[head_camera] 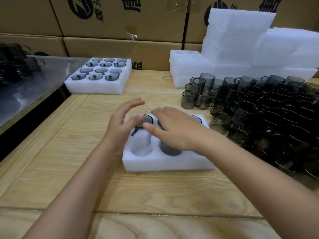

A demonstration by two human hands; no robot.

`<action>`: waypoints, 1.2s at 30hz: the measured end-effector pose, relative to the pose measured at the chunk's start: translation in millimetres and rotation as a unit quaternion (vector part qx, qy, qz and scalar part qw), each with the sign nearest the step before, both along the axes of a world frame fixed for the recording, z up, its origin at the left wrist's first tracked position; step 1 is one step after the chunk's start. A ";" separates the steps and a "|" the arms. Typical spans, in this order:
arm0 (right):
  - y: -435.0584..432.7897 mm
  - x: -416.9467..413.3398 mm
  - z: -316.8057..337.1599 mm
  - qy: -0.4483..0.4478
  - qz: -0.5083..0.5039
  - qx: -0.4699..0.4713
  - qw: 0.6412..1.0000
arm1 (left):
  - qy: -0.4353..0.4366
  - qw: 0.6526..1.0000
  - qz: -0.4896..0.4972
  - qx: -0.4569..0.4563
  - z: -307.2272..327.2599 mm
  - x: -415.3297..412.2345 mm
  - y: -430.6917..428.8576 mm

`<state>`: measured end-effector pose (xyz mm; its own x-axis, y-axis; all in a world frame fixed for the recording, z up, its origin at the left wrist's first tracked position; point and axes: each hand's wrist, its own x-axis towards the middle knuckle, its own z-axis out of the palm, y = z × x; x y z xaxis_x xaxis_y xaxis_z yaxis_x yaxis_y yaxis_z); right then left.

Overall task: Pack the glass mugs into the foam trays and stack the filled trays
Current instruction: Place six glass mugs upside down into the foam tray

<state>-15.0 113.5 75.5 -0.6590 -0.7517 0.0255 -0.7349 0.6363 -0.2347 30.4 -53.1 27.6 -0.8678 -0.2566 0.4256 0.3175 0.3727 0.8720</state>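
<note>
Light wooden table [155,192], plank top, seams showing. Near the middle lay a white foam tray [165,163], part filled: smoky glass in some wells, front-left well bare. At the back left sat a second tray [96,87], every visible well filled, its left corner by the steel bench [25,90]. Back right stood a stack of empty foam trays [189,66] on the wood. The right side held a heap of loose smoky glass mugs [269,114], piled several high, near the middle tray. On the bench sat dark glassware [15,66], too blurred to tell more.
</note>
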 end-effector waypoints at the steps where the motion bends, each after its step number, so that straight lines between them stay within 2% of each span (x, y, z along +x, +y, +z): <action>1: -1.8 -0.3 -7.4 -0.005 0.020 0.007 1.000 | 0.053 0.997 -0.018 -0.056 7.8 4.3 4.8; 3: -1.5 2.2 -21.2 -0.023 0.040 0.029 0.999 | 0.095 0.981 -0.094 -0.137 17.6 12.0 23.0; 5: 0.3 -2.2 -33.3 0.019 0.060 0.070 0.996 | 0.035 0.959 -0.176 -0.220 15.8 13.5 47.9; 7: 1.3 -5.7 -41.3 0.088 0.069 0.168 0.979 | -0.024 0.917 -0.178 -0.357 7.7 9.4 65.1; 8: 1.9 -5.2 -41.9 0.091 0.056 0.173 0.979 | -0.037 0.900 -0.166 -0.402 4.8 6.9 67.7; 9: 4.1 -5.3 -42.9 0.076 0.046 0.161 0.983 | -0.043 0.893 -0.157 -0.420 4.8 5.1 67.7; 10: 4.7 -3.1 -43.1 0.009 0.028 0.123 0.992 | -0.040 0.891 -0.150 -0.425 5.4 4.3 66.5; 12: 5.6 3.4 -38.6 -0.158 0.003 0.043 0.987 | -0.030 0.891 -0.144 -0.429 6.3 5.4 66.7; 13: 6.0 4.1 -39.3 -0.144 0.020 0.033 0.989 | -0.025 0.892 -0.144 -0.428 6.6 6.1 68.2; 16: 0.6 1.5 -46.3 0.033 0.014 0.089 0.995 | 0.013 0.926 -0.146 -0.348 10.7 9.7 64.6; 19: -1.9 -1.3 -46.0 0.016 0.019 0.055 0.998 | 0.063 0.979 -0.067 -0.183 15.0 13.3 42.1; 21: -2.5 -1.9 -47.2 0.000 0.010 0.030 1.000 | 0.059 0.995 -0.002 -0.083 13.0 10.8 20.9; 24: -3.3 -2.7 -45.3 -0.022 0.011 0.010 1.000 | 0.012 0.999 0.026 0.029 -0.8 2.3 -1.6; 25: -2.4 -3.2 -42.8 -0.047 0.006 -0.032 0.998 | -0.011 0.998 0.020 0.064 -7.7 -0.4 -6.3; 27: 4.5 -7.3 -32.3 -0.081 -0.048 -0.175 0.980 | -0.064 0.990 -0.011 0.129 -21.5 -4.6 -13.1; 28: 11.6 -12.1 -26.5 -0.040 -0.098 -0.227 0.968 | -0.085 0.984 -0.029 0.153 -27.1 -6.5 -15.6; 29: 21.2 -19.2 -20.1 0.049 -0.157 -0.226 0.960 | -0.099 0.980 -0.041 0.169 -31.2 -8.1 -18.1; 30: 33.3 -27.7 -14.6 0.152 -0.211 -0.174 0.950 | -0.103 0.978 -0.047 0.178 -33.8 -10.1 -20.2; 31: 45.9 -36.0 -10.6 0.228 -0.253 -0.081 0.937 | -0.103 0.976 -0.046 0.185 -35.2 -11.9 -21.5; 32: 56.3 -42.3 -7.9 0.260 -0.279 0.030 0.924 | -0.103 0.975 -0.042 0.192 -36.1 -13.7 -22.1; 34: 68.3 -47.7 -5.2 0.254 -0.292 0.205 0.899 | -0.102 0.974 -0.039 0.199 -38.0 -16.0 -23.2; 36: 71.0 -51.8 -8.5 0.257 -0.269 0.284 0.884 | -0.100 0.975 -0.038 0.196 -39.2 -16.8 -23.7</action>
<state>-66.7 184.5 67.0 -0.9356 -0.3218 0.1452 -0.2073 0.8336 0.5120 13.6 -76.9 -11.6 -0.9465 -0.2965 0.1276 0.1396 -0.0198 0.9900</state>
